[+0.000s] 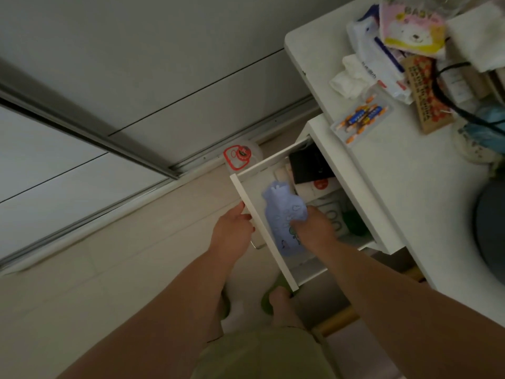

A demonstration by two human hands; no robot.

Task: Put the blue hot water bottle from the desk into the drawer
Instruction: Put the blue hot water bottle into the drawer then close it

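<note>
The white drawer [247, 199] under the desk stands pulled out. Inside it, along the front panel, lies the blue hot water bottle [281, 212] with small cartoon prints. My right hand [314, 228] reaches into the drawer and its fingers are closed on the bottle's right edge. My left hand [232, 231] grips the drawer's front panel from outside, near the metal handle. The bottle's lower right part is hidden under my right hand.
The drawer also holds a black box [308, 165], white packets and a green item [354, 224]. The white desk [404, 187] on the right carries batteries [360, 119], tissue packs, a cable and cloths. A grey round seat [492, 231] stands at the right edge. Sliding-door tracks cross the floor on the left.
</note>
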